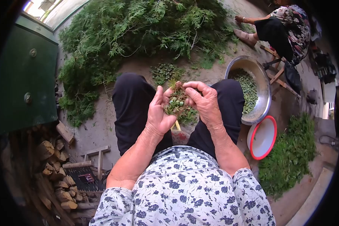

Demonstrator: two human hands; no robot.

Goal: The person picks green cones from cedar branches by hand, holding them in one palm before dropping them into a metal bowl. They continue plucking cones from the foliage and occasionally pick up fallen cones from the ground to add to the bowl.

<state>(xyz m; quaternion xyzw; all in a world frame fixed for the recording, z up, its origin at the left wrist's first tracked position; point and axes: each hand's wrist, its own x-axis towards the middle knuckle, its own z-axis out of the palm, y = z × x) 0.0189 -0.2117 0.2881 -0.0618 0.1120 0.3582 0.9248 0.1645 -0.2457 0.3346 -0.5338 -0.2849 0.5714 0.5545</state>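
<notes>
Between my knees, my left hand point(159, 113) cups a small clump of conifer sprigs point(174, 109) with green, berry-like cones point(177, 102) among brown needles. Its fingers curl behind the clump and its thumb is raised. My right hand point(205, 101) is at the clump's right side, thumb and forefinger pinched together; what lies between those fingertips is too small to tell. A brown bit point(178, 86) shows at the top of the clump. Below on the ground is a pile of green cones point(165, 72).
A large heap of conifer branches point(139, 30) lies ahead. To the right are a metal basin point(266, 90) of green cones, a red-rimmed white basin point(261, 139) and more greenery point(290, 154). Another person point(290, 30) sits at upper right. Firewood point(60, 177) is stacked at left.
</notes>
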